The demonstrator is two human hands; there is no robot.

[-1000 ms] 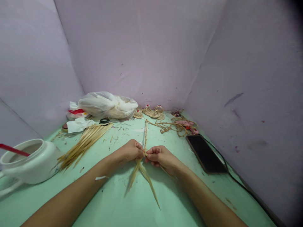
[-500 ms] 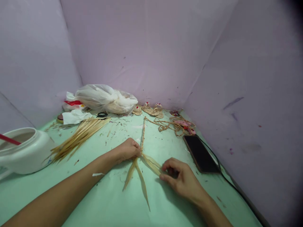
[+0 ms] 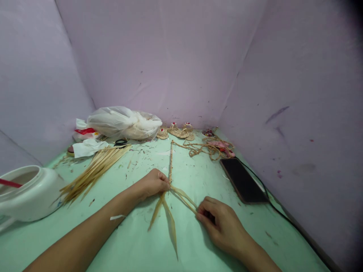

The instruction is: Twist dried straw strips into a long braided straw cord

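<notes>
A thin braid [image 3: 171, 160] of dried plant fibre runs straight toward me down the middle of the table. My left hand [image 3: 154, 183] pinches its near end between thumb and fingers. From that pinch, pale flat fibre strips [image 3: 183, 195] stretch right into my right hand [image 3: 219, 223], whose thumb and forefinger are closed on their ends. Two other loose strips [image 3: 171, 223] hang from the braid's end and lie spread toward me, held by neither hand. A small white scrap [image 3: 117, 217] sticks to my left forearm.
At left are a white pot [image 3: 47, 192] with a red stick and a bundle of dried strips [image 3: 93, 173]. Black-handled scissors [image 3: 121, 142], a plastic bag [image 3: 121, 122] and small woven slippers [image 3: 178, 132] stand behind. At right lie tangled braided cord [image 3: 198, 149] and a phone [image 3: 245, 181] with a cable.
My right fingers have closed on the strips, drawing them narrower and tauter, slightly lower and to the right. My left hand keeps its pinch on the braid. The view has shifted slightly.
</notes>
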